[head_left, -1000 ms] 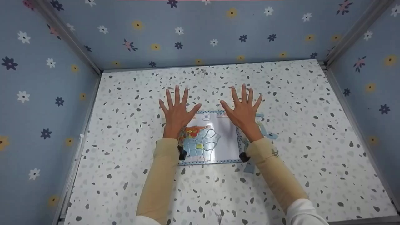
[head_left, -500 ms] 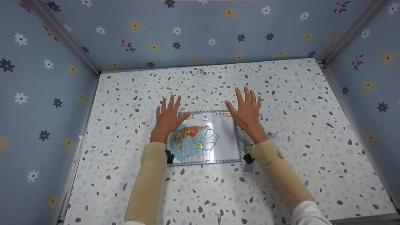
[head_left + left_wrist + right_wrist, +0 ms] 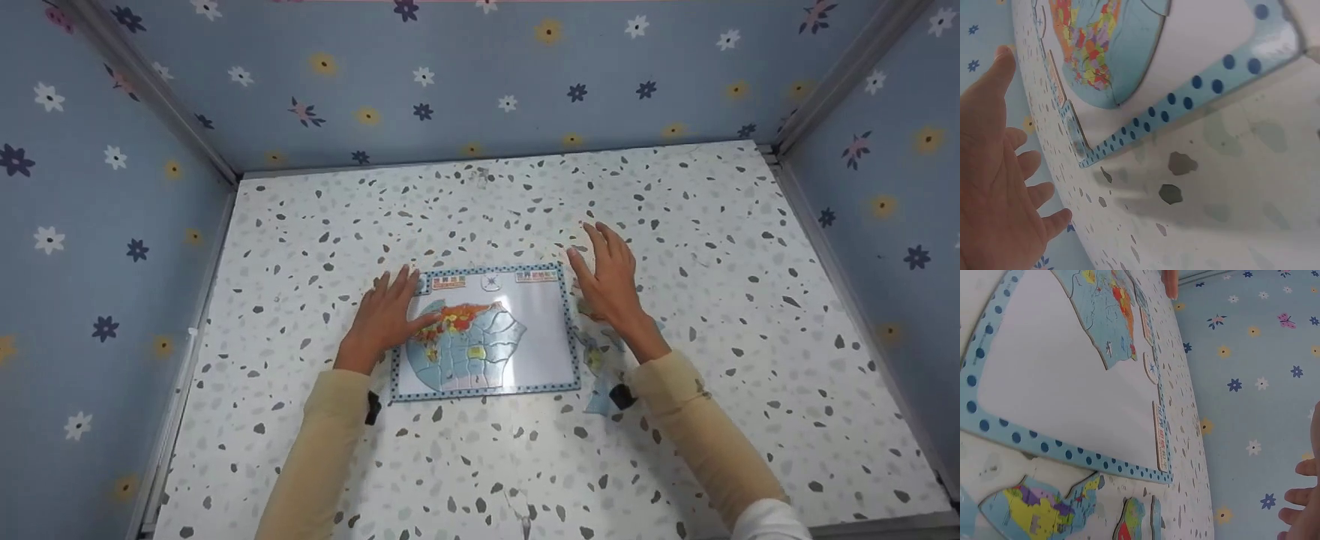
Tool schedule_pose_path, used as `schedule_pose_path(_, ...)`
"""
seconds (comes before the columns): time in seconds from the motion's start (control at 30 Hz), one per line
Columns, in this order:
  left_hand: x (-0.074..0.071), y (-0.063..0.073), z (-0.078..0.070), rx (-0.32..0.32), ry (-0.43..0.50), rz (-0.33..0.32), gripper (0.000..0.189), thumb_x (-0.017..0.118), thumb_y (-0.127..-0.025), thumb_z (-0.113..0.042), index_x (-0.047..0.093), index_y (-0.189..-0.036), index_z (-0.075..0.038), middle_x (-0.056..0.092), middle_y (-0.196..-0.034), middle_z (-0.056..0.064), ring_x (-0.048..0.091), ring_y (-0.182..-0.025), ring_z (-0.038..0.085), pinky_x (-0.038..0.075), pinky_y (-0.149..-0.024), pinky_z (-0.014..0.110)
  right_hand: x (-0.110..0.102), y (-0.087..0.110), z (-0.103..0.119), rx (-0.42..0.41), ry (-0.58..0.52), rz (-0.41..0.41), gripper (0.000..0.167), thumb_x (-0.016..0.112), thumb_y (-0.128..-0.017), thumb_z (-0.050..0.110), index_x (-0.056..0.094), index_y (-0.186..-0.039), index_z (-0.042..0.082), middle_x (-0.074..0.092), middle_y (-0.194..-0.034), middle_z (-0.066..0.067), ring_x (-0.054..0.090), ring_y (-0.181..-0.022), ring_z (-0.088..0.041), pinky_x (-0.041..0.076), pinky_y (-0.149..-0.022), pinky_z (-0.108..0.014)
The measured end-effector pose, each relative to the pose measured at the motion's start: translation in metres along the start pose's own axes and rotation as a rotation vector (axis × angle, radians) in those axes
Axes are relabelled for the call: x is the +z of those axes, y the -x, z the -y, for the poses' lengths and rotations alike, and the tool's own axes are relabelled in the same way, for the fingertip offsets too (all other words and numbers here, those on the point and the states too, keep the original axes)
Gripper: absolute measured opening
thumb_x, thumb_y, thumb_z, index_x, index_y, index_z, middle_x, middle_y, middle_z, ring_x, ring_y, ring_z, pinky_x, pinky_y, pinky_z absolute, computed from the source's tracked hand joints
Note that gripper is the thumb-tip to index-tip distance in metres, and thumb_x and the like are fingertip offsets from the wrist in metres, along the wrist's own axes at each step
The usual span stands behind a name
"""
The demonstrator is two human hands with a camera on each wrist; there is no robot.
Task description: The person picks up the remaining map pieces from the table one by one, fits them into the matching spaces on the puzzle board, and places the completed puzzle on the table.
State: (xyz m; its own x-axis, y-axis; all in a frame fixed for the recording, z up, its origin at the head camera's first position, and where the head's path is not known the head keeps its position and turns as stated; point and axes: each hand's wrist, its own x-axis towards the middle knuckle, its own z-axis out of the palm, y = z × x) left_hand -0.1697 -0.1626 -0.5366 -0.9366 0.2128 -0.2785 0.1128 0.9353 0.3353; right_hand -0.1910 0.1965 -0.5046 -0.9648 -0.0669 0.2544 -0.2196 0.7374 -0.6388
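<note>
A world map jigsaw board (image 3: 544,330) with a blue dotted border lies flat on the table. Joined map pieces (image 3: 491,356) fill its left and middle part; the right part is bare white. My left hand (image 3: 384,319) is over the board's left edge, fingers loosely spread, thumb pointing across the map. It holds nothing, and in the left wrist view the palm (image 3: 994,185) stands beside the board corner. My right hand (image 3: 613,285) is to the right of the board, fingers relaxed, above loose jigsaw pieces (image 3: 594,360) that it partly covers. Nothing shows in its grasp.
The loose pieces, one with yellow and purple countries (image 3: 1039,512) and one green and red (image 3: 1129,520), lie along the board's right border. The speckled white table (image 3: 480,465) is enclosed by blue flowered panels (image 3: 480,75) at the back and both sides.
From spread above the board, both hands have come apart and nearer the body. The left moved left to the board's edge; the right moved right toward the loose pieces, its fingers closer together.
</note>
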Motion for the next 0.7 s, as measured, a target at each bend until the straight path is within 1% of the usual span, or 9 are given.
schedule_pose_path(0.13,0.006,0.011,0.010,-0.008,-0.009,0.014,0.098,0.050,-0.084,-0.070,0.012,-0.155,-0.014,0.005,-0.162,0.008,0.002,-0.148,0.039,0.008,-0.116,0.061,-0.006,0.006,-0.009,-0.063,-0.073,0.020,0.054,0.047,-0.100,0.036,0.040,-0.145,0.007,0.033,-0.150,-0.018,0.029,-0.139,-0.034,0.020,-0.112,-0.058)
schedule_pose_path(0.27,0.009,0.019,0.017,-0.010,-0.015,0.040,0.103,0.051,-0.082,-0.073,0.011,-0.155,-0.013,0.005,-0.162,0.009,0.001,-0.148,0.039,0.007,-0.115,0.062,-0.010,0.012,-0.017,-0.065,-0.119,0.042,0.052,0.047,-0.100,0.033,0.040,-0.144,0.006,0.033,-0.149,-0.018,0.030,-0.139,-0.034,0.024,-0.111,-0.057)
schedule_pose_path(0.37,0.011,0.025,0.021,-0.014,-0.019,0.079,0.110,0.053,-0.078,-0.075,0.009,-0.155,-0.011,0.002,-0.162,0.010,0.001,-0.148,0.039,0.004,-0.116,0.061,-0.012,0.016,-0.022,-0.049,-0.132,0.051,0.051,0.046,-0.101,0.034,0.041,-0.144,0.007,0.033,-0.149,-0.017,0.030,-0.139,-0.033,0.024,-0.112,-0.057)
schedule_pose_path(0.47,0.013,0.031,0.023,-0.016,-0.017,0.123,0.119,0.058,-0.073,-0.077,0.005,-0.155,-0.009,-0.001,-0.162,0.010,-0.001,-0.148,0.039,0.001,-0.115,0.062,-0.014,0.019,-0.024,-0.047,-0.138,0.048,0.050,0.045,-0.101,0.035,0.041,-0.143,0.009,0.034,-0.149,-0.015,0.030,-0.140,-0.032,0.024,-0.113,-0.056)
schedule_pose_path(0.57,0.015,0.037,0.024,-0.028,-0.003,0.174,0.127,0.065,-0.068,-0.076,0.001,-0.155,-0.009,-0.005,-0.162,0.009,-0.003,-0.148,0.038,-0.001,-0.115,0.063,-0.017,0.022,-0.024,-0.055,-0.148,0.033,0.048,0.044,-0.102,0.033,0.042,-0.143,0.009,0.035,-0.148,-0.015,0.031,-0.139,-0.030,0.024,-0.113,-0.055)
schedule_pose_path(0.7,0.016,0.042,0.024,-0.047,0.002,0.240,0.135,0.073,-0.062,-0.072,-0.002,-0.154,-0.010,-0.007,-0.162,0.008,-0.006,-0.148,0.038,0.000,-0.114,0.065,-0.021,0.027,-0.027,-0.055,-0.163,0.017,0.046,0.044,-0.102,0.030,0.043,-0.143,0.009,0.036,-0.148,-0.014,0.031,-0.139,-0.028,0.024,-0.113,-0.053)
